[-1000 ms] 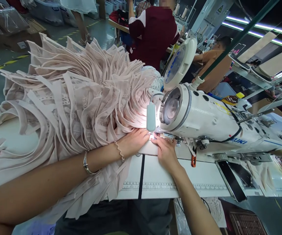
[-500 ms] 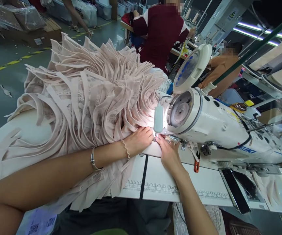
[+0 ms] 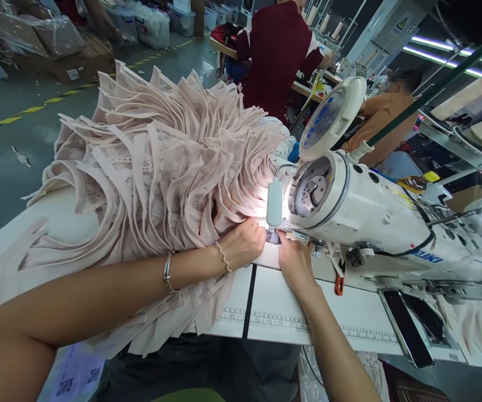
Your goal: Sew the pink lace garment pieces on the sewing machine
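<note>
My left hand (image 3: 246, 244) is closed at the right edge of a heap of pale pink fabric pieces (image 3: 169, 184), fingers curled against cloth beside the lit needle area. To its right, my right hand (image 3: 296, 261) reaches under the head of a white sewing machine (image 3: 362, 195). Its thumb lies near the presser foot (image 3: 272, 235); the other fingers are bent and mostly hidden, so whatever they hold cannot be made out. A narrow gap separates the hands. A small pale green lamp (image 3: 274, 201) hangs just above them. The round cover (image 3: 332, 118) on the machine's end is swung up.
A printed ruler (image 3: 278, 322) runs along the table's front edge. A phone (image 3: 406, 326) lies at the right, and an orange-handled tool (image 3: 339, 283) hangs below the machine. Beyond the table are a person in dark red (image 3: 272, 56) and a person in brown (image 3: 389, 120).
My right hand has shifted right, away from my left, exposing the presser foot between them. The blurred disc in the machine's end now shows sharp parts. The view has shifted slightly.
</note>
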